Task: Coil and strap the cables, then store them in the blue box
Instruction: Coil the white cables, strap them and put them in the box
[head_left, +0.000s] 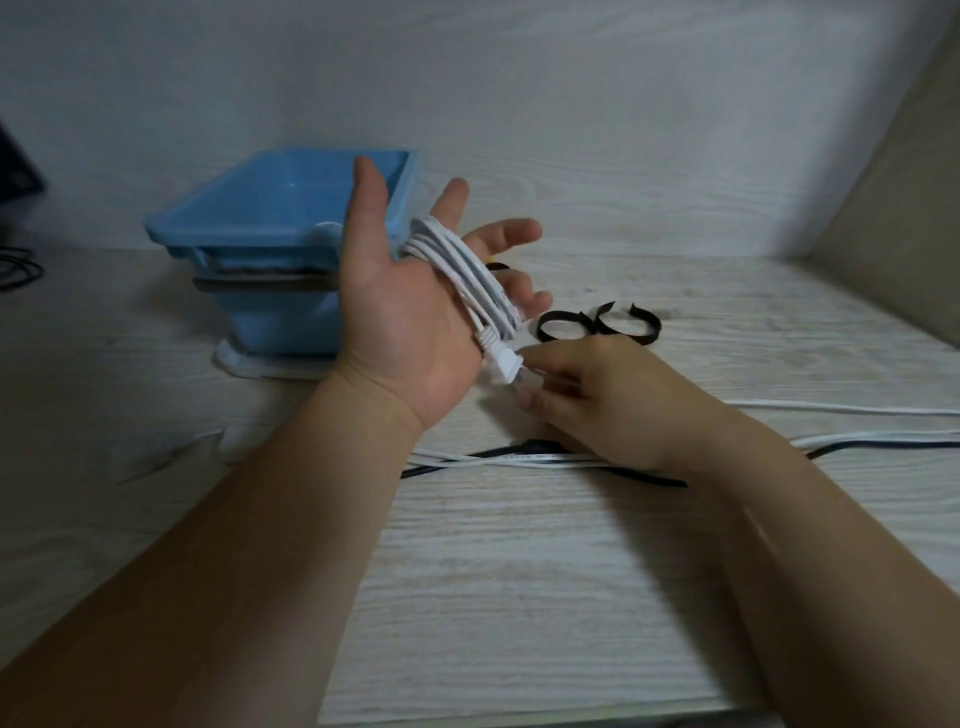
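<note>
One blue box (223, 228), woodgrain table (519, 582) (pale wall (571, 104))

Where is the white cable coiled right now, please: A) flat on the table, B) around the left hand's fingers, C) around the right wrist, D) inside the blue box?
B: the white cable loops around the fingers of the left hand, its plug pinched by the right hand.

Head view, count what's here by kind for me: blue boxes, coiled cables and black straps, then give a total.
Blue box: 1
Coiled white cable, wound round the left hand: 1
Black straps in plain sight: 2
Total: 4
A black bit behind the fingers may be another strap; I cannot tell.
</note>
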